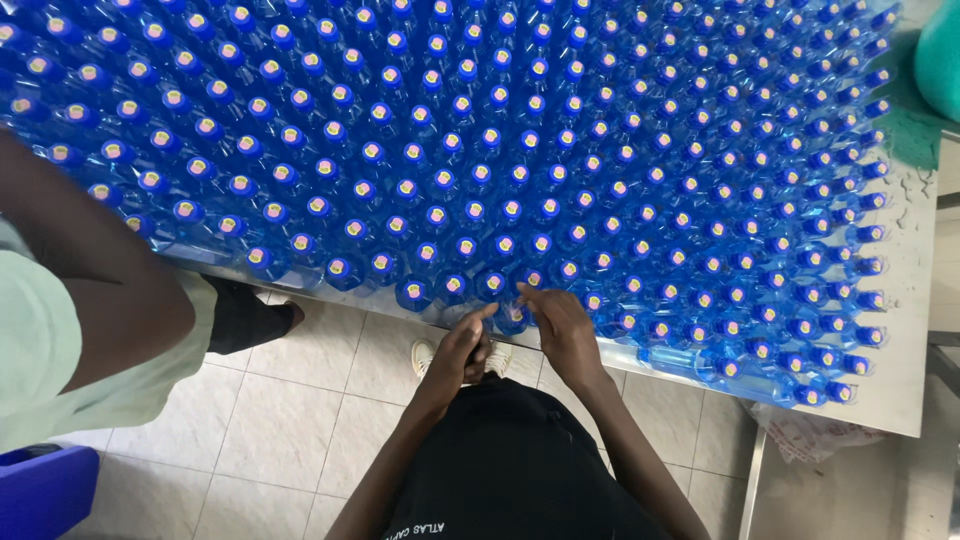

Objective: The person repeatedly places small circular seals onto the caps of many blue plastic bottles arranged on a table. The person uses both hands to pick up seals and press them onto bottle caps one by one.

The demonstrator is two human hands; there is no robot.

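Note:
A dense field of blue plastic bottles with blue caps covers a white table. At the near edge stands one bottle, and both my hands are at it. My left hand reaches up from below with fingers bent, its fingertips touching that bottle's left side. My right hand lies over the bottle's right side, fingers pointing left onto its cap. Whether either hand truly grips the bottle is not clear.
Another person stands at the left, with an arm and a pale green shirt close to the table edge. A blue object sits at bottom left. Below the table lies a tiled floor; a teal thing is at top right.

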